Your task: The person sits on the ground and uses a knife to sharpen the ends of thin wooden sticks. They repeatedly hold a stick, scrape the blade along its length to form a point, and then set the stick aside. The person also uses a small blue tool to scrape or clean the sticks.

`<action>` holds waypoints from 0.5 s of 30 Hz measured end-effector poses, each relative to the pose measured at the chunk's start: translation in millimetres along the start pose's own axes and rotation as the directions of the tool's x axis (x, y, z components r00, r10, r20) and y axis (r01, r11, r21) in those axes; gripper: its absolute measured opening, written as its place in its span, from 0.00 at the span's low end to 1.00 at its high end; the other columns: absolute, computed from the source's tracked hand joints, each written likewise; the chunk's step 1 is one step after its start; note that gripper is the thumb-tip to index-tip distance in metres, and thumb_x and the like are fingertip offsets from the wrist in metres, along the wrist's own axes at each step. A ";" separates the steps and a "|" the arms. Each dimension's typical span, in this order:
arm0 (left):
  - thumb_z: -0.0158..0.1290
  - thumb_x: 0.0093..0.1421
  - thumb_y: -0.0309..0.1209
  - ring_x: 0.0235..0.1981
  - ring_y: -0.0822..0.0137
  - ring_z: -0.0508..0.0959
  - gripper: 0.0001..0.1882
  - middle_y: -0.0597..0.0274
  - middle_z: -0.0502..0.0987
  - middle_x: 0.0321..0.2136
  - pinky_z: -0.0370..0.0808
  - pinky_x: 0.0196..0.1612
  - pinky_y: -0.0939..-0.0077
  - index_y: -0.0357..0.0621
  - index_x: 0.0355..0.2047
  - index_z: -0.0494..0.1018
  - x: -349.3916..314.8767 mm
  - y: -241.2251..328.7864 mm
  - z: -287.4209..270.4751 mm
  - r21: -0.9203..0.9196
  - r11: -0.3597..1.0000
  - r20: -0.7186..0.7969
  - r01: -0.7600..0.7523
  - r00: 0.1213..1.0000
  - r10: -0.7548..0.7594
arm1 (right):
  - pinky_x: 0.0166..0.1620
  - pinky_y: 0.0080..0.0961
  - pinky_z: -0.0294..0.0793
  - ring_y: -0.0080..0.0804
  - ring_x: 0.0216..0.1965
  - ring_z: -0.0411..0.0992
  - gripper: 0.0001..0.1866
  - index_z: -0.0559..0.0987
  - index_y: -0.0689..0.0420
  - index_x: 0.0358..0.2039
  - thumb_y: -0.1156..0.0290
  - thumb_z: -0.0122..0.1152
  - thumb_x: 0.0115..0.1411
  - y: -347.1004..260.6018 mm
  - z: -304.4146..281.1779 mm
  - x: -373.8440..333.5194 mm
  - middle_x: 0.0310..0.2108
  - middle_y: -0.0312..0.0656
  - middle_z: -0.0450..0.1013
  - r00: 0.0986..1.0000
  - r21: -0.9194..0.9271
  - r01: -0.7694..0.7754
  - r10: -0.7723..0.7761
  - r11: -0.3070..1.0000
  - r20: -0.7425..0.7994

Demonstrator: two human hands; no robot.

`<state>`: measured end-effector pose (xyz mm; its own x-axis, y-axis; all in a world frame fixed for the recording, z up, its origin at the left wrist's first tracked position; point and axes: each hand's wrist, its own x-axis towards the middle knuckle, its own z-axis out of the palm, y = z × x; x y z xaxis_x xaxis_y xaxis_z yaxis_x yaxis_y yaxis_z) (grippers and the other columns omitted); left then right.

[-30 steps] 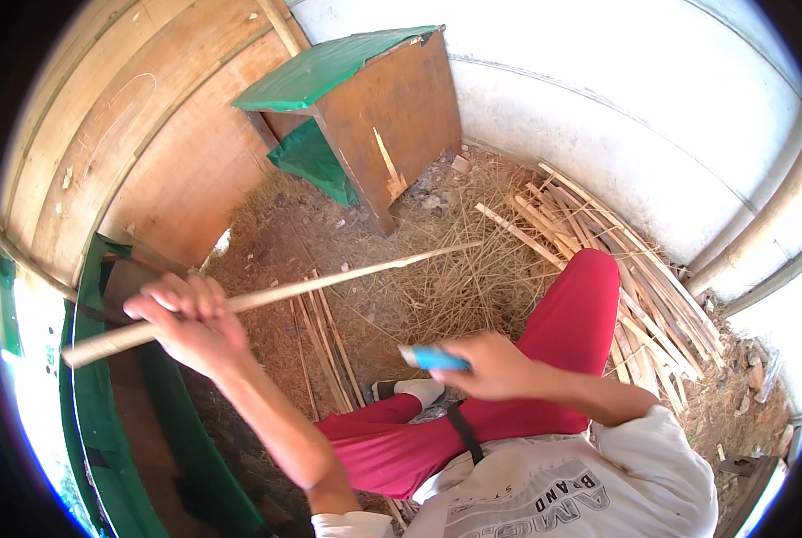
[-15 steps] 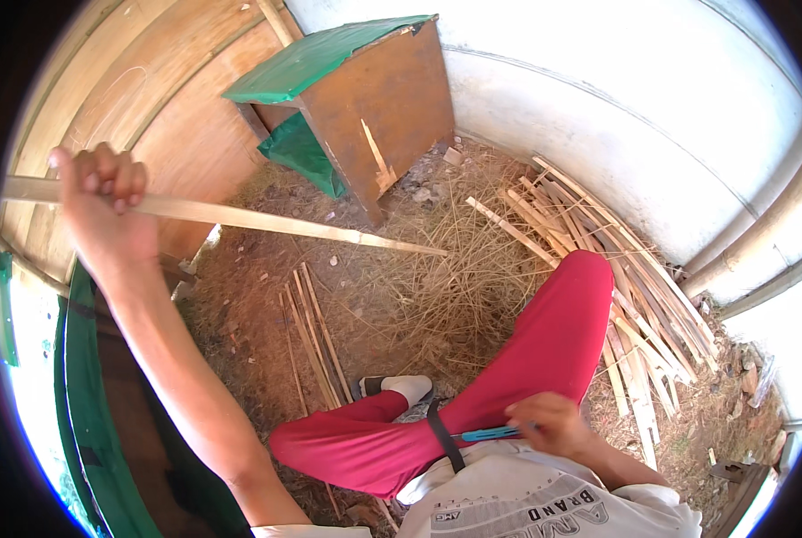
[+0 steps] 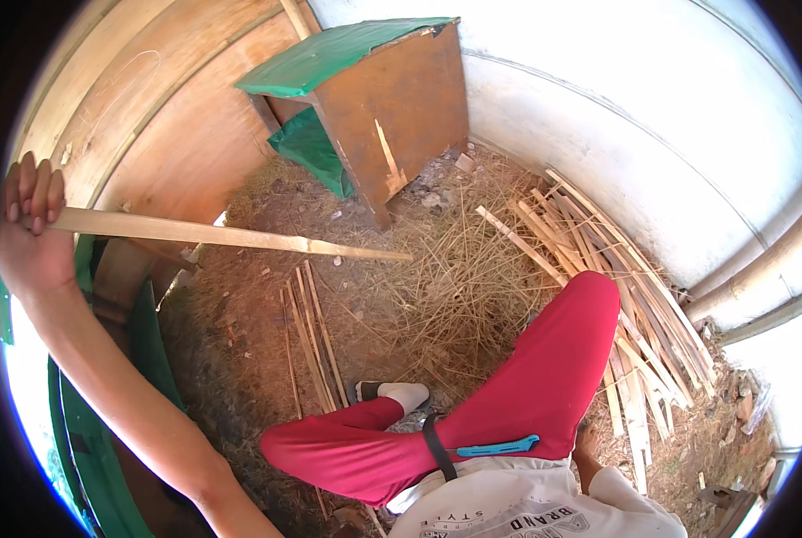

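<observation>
My left hand [image 3: 38, 238] is raised at the far left, its fingers wrapped round one end of a long, pale bamboo strip [image 3: 239, 237]. The strip slants slightly down to the right, its tip over the straw. Beside my raised thigh, low on the right, my right hand [image 3: 587, 441] is mostly hidden by the red trousers and shirt, so its fingers cannot be made out. Across my lap lies a blue-handled tool [image 3: 499, 446], with no hand on it. Next to it a black strap [image 3: 438, 448] runs over my thigh.
A heap of split bamboo strips [image 3: 634, 296] lies at the right, by the white wall [image 3: 589, 81]. Several thin strips [image 3: 316, 332] rest on the dirt floor left of the straw pile [image 3: 455, 296]. A brown wooden cabinet [image 3: 401, 99] with a green top stands at the back.
My left hand has moved left, drawing the bamboo strip along. My right hand has left the blue-handled tool's end and dropped down to the right of my thigh.
</observation>
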<state>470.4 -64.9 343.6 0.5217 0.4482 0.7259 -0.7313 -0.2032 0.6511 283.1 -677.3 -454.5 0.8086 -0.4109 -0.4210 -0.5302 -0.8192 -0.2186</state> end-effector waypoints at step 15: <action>0.42 0.76 0.40 0.15 0.76 0.47 0.26 0.72 0.49 0.15 0.49 0.22 0.77 0.54 0.17 0.52 -66.3 -115.9 101.2 0.007 0.976 -0.021 0.217 0.976 -0.217 | 0.33 0.42 0.80 0.48 0.24 0.81 0.19 0.77 0.66 0.41 0.59 0.58 0.66 22.6 -55.0 -2.5 0.23 0.52 0.80 0.947 0.063 0.176 -0.187 0.982 0.263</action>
<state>565.1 -159.2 242.5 0.6588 0.4998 0.5623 -0.5974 -0.1067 0.7948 283.1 -716.8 -410.0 0.7974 -0.1310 -0.5891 -0.3945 -0.8519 -0.3446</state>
